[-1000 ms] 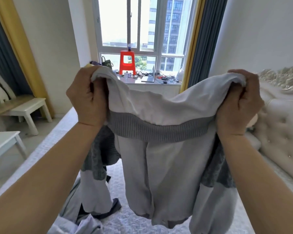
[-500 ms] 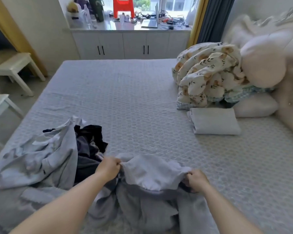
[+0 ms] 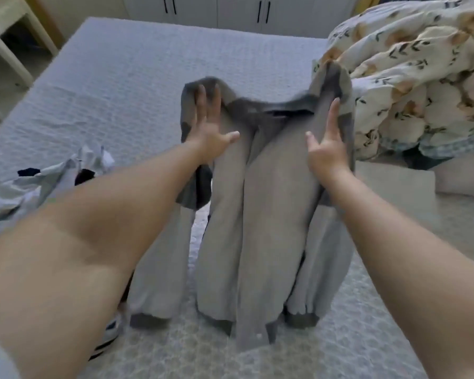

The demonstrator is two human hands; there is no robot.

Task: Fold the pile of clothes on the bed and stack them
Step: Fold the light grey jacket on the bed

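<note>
A grey jacket (image 3: pixel 271 201) with darker collar and cuffs lies lengthwise on the bed (image 3: pixel 121 91), collar away from me and sleeves along its sides. My left hand (image 3: pixel 208 127) lies flat with straight fingers on its left shoulder. My right hand (image 3: pixel 326 149) stretches straight fingers along the right shoulder, where the fabric stands up around the fingertips. The pile of unfolded clothes (image 3: pixel 25 192) lies to the left, partly behind my left arm. A folded light garment (image 3: pixel 394 184) rests to the right of the jacket.
A bunched floral quilt (image 3: pixel 422 77) and a pillow (image 3: pixel 463 179) fill the bed's right side. White cabinets (image 3: pixel 230 6) stand beyond the bed's far edge. A white stool (image 3: pixel 6 28) stands on the floor at the far left.
The jacket was held up by its hem, then lowered onto the bed. It now lies spread out, and both hands have let go and moved to its shoulders.
</note>
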